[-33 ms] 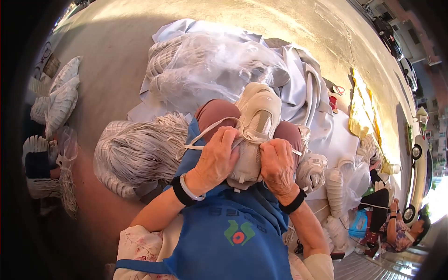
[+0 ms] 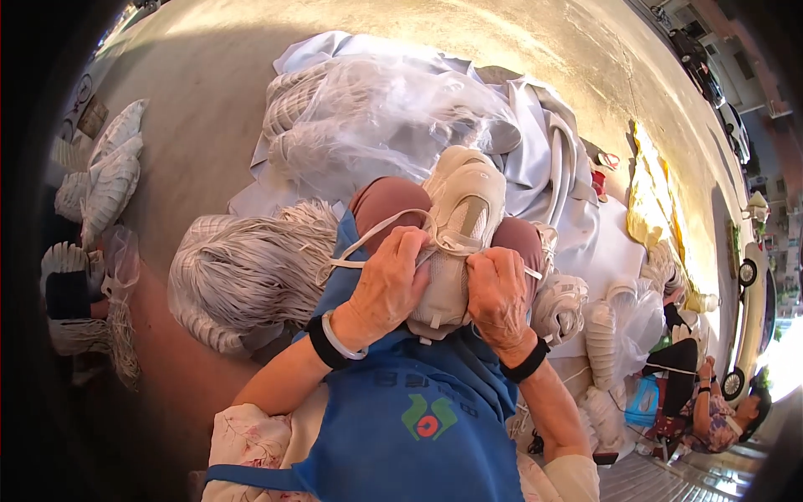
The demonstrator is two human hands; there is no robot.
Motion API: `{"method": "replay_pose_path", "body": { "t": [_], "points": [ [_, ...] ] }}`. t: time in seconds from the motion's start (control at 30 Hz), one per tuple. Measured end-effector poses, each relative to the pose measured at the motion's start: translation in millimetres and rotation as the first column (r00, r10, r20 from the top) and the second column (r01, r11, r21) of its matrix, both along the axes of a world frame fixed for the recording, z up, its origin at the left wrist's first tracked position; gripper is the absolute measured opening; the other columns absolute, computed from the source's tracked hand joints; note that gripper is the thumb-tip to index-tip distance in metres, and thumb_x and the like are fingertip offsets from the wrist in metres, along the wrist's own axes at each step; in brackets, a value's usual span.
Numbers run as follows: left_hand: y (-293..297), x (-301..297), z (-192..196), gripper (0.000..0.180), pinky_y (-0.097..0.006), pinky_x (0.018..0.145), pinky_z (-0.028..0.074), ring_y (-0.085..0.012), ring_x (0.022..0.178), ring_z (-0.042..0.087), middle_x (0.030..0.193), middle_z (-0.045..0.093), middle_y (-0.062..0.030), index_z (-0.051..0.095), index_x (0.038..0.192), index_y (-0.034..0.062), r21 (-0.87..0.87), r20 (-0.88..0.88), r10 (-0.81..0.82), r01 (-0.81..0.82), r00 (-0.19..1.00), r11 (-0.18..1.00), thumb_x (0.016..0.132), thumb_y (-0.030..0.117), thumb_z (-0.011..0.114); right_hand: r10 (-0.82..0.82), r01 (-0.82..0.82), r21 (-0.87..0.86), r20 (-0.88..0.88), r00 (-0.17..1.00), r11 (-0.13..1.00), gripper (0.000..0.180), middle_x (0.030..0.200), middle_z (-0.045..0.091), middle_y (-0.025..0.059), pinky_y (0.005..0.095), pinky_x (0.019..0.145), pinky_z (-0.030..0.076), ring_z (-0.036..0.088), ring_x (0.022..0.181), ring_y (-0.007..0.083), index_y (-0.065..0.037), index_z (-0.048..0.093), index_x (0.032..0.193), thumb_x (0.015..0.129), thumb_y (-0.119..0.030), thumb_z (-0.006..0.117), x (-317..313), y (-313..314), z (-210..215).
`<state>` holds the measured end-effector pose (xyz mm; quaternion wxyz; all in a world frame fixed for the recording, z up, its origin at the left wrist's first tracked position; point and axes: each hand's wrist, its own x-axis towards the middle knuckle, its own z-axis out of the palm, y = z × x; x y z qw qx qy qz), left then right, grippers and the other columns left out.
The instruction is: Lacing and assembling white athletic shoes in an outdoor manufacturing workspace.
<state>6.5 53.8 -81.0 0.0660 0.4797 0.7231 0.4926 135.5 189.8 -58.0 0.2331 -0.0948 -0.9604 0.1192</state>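
A cream-white sneaker (image 2: 456,238) lies at the centre of the frame, resting on the person's knees above a blue apron (image 2: 410,410), toe pointing toward the top of the picture. The left hand (image 2: 386,289) sits on the shoe's left flank with its fingers (image 2: 411,244) curled closed on a white lace (image 2: 368,234), which runs out taut toward the left. The right hand (image 2: 495,293) presses against the shoe's right flank, fingers folded in a fist at the lacing; a short lace end shows just right of it, but whether it is pinched between those fingers cannot be made out. The heel of the shoe is hidden behind both hands and the apron bib. Each wrist carries a black band, the left with a pale bangle beside it. At centre left, touching the apron edge, lies a large bundle of white laces (image 2: 247,276). Above the shoe, a clear plastic bag (image 2: 376,125) holds more pale shoes, their outlines blurred by the film, on a grey-white cloth (image 2: 535,125). More white sneakers (image 2: 560,305) crowd the right of the hands, partly cut off by the right forearm. Soles or shoe parts (image 2: 109,180) are stacked at the upper left, distorted by the lens rim. Another person (image 2: 711,410) sits at the lower right, small and partly cut off.
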Motion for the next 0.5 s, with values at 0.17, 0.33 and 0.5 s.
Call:
{"method": "replay_pose_path", "body": {
  "t": [0.17,0.33,0.5],
  "points": [
    [9,-3,1,0.037,-0.041,0.080,0.047,-0.0374,0.092,0.056,0.100,0.055,-0.0189,0.048,0.111,-0.0011,-0.026,-0.055,0.006,-0.008,0.998,1.000,0.078,-0.006,0.063,0.004,-0.005,-0.059,-0.013,1.000,0.998,0.026,0.092,0.050,0.0140,0.0376,0.076,0.047,0.053,0.085,0.0304,0.003,0.059,0.100,0.074,0.002,0.059,-5,13,-11],
    [12,-1,0,0.036,-0.041,0.079,0.048,-0.0379,0.091,0.057,0.100,0.055,-0.0190,0.049,0.110,-0.0012,-0.036,-0.072,0.001,-0.004,0.997,0.999,0.077,-0.006,0.064,0.032,-0.031,-0.076,0.001,1.000,0.997,0.027,0.091,0.051,0.0137,0.0379,0.075,0.047,0.054,0.085,0.0303,0.003,0.058,0.101,0.074,0.003,0.059,-2,16,-3],
    [4,-2,2,0.038,-0.042,0.080,0.049,-0.0395,0.097,0.057,0.105,0.056,-0.0193,0.050,0.113,0.0006,-0.003,-0.026,0.018,-0.018,1.000,1.000,0.078,-0.005,0.063,0.272,-0.301,-0.221,-0.154,0.950,0.928,0.021,0.088,0.049,0.0140,0.0390,0.075,0.045,0.054,0.084,0.0312,0.000,0.056,0.096,0.076,0.003,0.062,-17,-20,44]
  ]
}}
